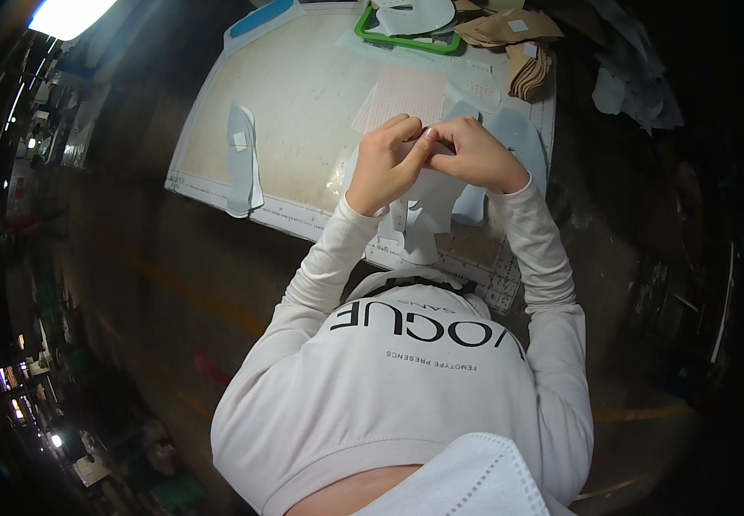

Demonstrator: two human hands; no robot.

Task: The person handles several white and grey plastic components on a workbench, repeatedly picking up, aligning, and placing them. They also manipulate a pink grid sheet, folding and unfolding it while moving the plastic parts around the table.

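Sheet (436, 191) seems light and pliable, best held by edges; left hand (386, 163) and right hand (477, 155) grips pinch its top.

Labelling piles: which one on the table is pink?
The fanned, lined sheets just beyond the left hand; the upper-right piles are brown, the far-left pile pale blue-grey.

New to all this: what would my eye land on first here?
Probably the bare left hand and bare right hand, close together over the pale, white-edged table, holding a thin, whitish cut piece between them. Next, the bright green plastic tray at the far edge, with stacked brown sheets to its right.
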